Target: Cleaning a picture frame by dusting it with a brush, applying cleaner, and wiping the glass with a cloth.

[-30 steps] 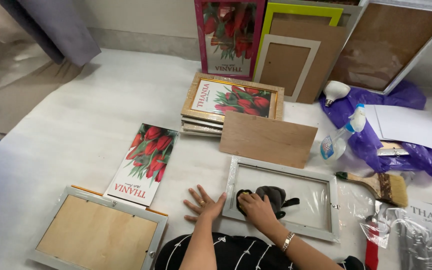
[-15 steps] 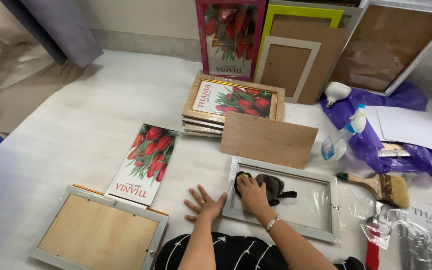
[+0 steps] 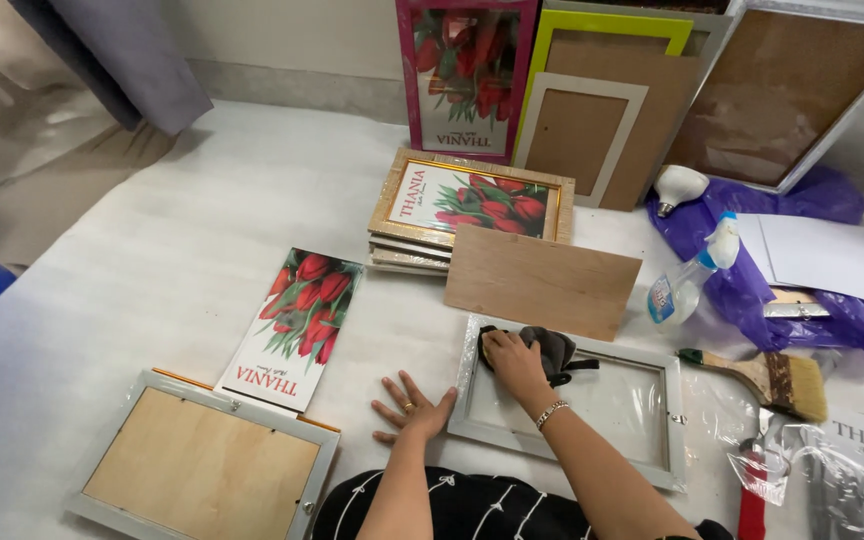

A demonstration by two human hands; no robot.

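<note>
While the white table (image 3: 152, 230) is carrying everything, the big items are sitting at the back: framed boards leaning on the wall (image 3: 782, 90), then a stack of gold frames (image 3: 472, 205) with a plywood backing sheet (image 3: 542, 280) lying just in front of it. Nearer, a white frame with its glass pane (image 3: 572, 400) is lying flat at the table's front edge. Right hand (image 3: 514, 362) is pressing, fingers together and curled, on a dark cloth (image 3: 552, 350) at the pane's upper left corner. Left hand (image 3: 414, 412) is lying flat, fingers spread, palm touching the frame's left rail and bracing it. A tulip print (image 3: 297, 325) is lying to the left, a paintbrush (image 3: 762, 375) and spray bottle (image 3: 687, 280) to the right.

Risk, as judged: heavy pressure near the corner could be cracking or tilting the glass; the frame could be sliding if the brace lifts.
</note>
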